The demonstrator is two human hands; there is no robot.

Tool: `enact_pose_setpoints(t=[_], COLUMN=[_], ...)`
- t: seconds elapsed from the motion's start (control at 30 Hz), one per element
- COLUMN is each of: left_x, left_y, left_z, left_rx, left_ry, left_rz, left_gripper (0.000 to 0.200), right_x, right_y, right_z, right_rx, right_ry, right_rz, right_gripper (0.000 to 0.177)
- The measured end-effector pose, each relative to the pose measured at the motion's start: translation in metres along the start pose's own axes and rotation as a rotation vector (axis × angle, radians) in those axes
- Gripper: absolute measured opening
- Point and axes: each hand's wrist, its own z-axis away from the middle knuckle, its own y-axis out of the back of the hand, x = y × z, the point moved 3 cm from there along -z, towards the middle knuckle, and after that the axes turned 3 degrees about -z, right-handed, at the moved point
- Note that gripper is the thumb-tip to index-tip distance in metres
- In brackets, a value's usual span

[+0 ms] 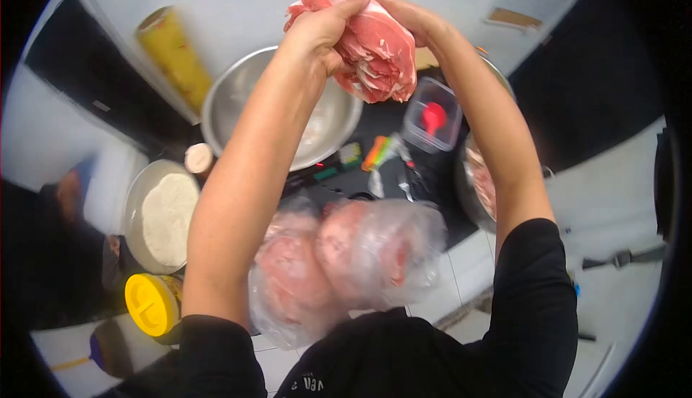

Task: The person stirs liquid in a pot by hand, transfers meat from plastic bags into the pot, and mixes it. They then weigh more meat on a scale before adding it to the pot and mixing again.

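Observation:
Both hands hold a thick bundle of raw sliced meat (378,59), pink with white fat, raised at the top of the view. My left hand (321,34) grips its near left side, thumb across the top. On the far right side, my right hand (404,20) is closed around it, its fingers partly hidden by the meat. Below and to the left is a wide metal bowl (241,103), with a scale (335,170) by its near rim. Two clear plastic bags of raw meat (295,275) lie close to my body, blurred.
At left stand a bowl of white powder (169,218), a yellow-lidded tub (151,304) and a yellow roll (169,52). A clear container (440,135) with a red scoop (432,118) sits right of centre. Another metal bowl (472,189) with meat is partly behind my right arm.

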Motion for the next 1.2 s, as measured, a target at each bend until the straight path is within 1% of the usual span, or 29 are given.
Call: enact_pose_setpoints(t=[0.1,0.13,0.17,0.23,0.3,0.33,0.37,0.4,0.43,0.47,0.5,0.53,0.57,0.63,0.67,0.7,0.73,0.77,0.83,0.87,0.9,0.97,1.0,1.07,1.1,1.17,1.2], left_x=[-0.035,-0.054,-0.071,-0.114,-0.173,-0.207,-0.235,-0.283,-0.316,-0.333,-0.361,-0.375,-0.393,-0.437,-0.467,-0.496,-0.509,-0.508,-0.495,-0.483,-0.476,-0.473,-0.472,-0.473,-0.47,-0.466,-0.475], left_y=[-0.082,-0.11,-0.137,-0.189,-0.231,-0.251,-0.269,-0.283,-0.293,-0.306,-0.311,-0.319,-0.325,-0.32,-0.311,-0.294,-0.284,-0.281,-0.28,-0.289,-0.289,-0.294,-0.293,-0.307,-0.309,-0.314,-0.3], left_z=[0.016,0.02,0.023,0.03,0.016,0.012,0.015,-0.001,-0.004,0.007,0.003,0.01,0.011,0.006,-0.004,-0.016,-0.02,-0.015,0.001,0.011,0.015,0.015,0.011,0.005,0.002,0.001,-0.003], left_rx=[-0.12,-0.167,-0.209,-0.243,-0.166,-0.247,-0.208,-0.244,-0.195,-0.169,-0.123,-0.03,-0.013,0.146,0.164,0.175,0.186,0.209,0.306,0.295,0.31,-0.051,-0.041,-0.317,-0.319,-0.648,-0.569], left_ry=[0.066,0.162,0.158,0.222,0.273,0.292,0.416,0.413,0.484,0.362,0.468,0.542,0.546,0.533,0.534,0.402,0.269,0.266,-0.074,-0.041,-0.034,-0.166,-0.16,-0.555,-0.557,-0.411,-0.519], left_rz=[0.05,0.09,0.07,0.059,-0.034,0.039,-0.09,-0.016,-0.117,-0.104,-0.169,-0.22,-0.232,-0.279,-0.284,-0.45,-0.617,-0.619,-1.318,-1.461,-1.466,-1.627,-1.625,-1.841,-1.838,-2.003,-1.997], left_gripper=[0.063,0.064,0.065,0.064,0.061,0.069,0.064,0.063,0.061,0.06,0.063,0.066,0.066,0.074,0.074,0.079,0.083,0.083,0.088,0.081,0.081,0.073,0.073,0.063,0.063,0.055,0.045], right_x=[-0.005,0.0,0.006,0.036,0.073,0.103,0.124,0.133,0.166,0.176,0.212,0.225,0.244,0.315,0.335,0.348,0.354,0.342,0.306,0.311,0.321,0.326,0.33,0.342,0.35,0.372,0.377], right_y=[0.049,0.065,0.084,0.134,0.175,0.199,0.219,0.214,0.239,0.241,0.267,0.278,0.291,0.334,0.346,0.351,0.352,0.348,0.33,0.322,0.315,0.298,0.285,0.253,0.247,0.237,0.233], right_z=[0.094,0.126,0.157,0.211,0.265,0.29,0.313,0.339,0.352,0.37,0.375,0.389,0.394,0.382,0.382,0.382,0.382,0.385,0.407,0.417,0.421,0.429,0.43,0.431,0.427,0.415,0.418], right_rx=[0.171,0.183,0.191,0.208,0.238,0.244,0.246,0.262,0.19,0.199,0.201,0.371,0.425,0.421,0.404,0.396,0.386,0.364,0.452,0.591,0.578,0.608,0.597,0.533,0.535,0.329,0.334], right_ry=[-0.047,-0.086,-0.121,-0.176,-0.257,-0.315,-0.371,-0.46,-0.44,-0.413,-0.38,-0.492,-0.447,-0.335,-0.332,-0.197,-0.062,-0.054,-0.241,-0.086,-0.077,-0.002,0.002,0.139,0.136,-0.073,-0.079], right_rz=[0.091,0.114,0.137,0.133,0.026,0.002,-0.021,-0.084,-0.104,-0.092,-0.088,-0.044,0.086,0.319,0.311,0.303,0.291,0.287,0.948,1.192,1.186,1.259,1.261,1.12,1.122,1.266,1.266], right_gripper=[0.068,0.07,0.071,0.075,0.076,0.075,0.075,0.072,0.067,0.064,0.057,0.052,0.047,0.04,0.04,0.043,0.046,0.046,0.04,0.035,0.035,0.042,0.042,0.05,0.05,0.06,0.06])
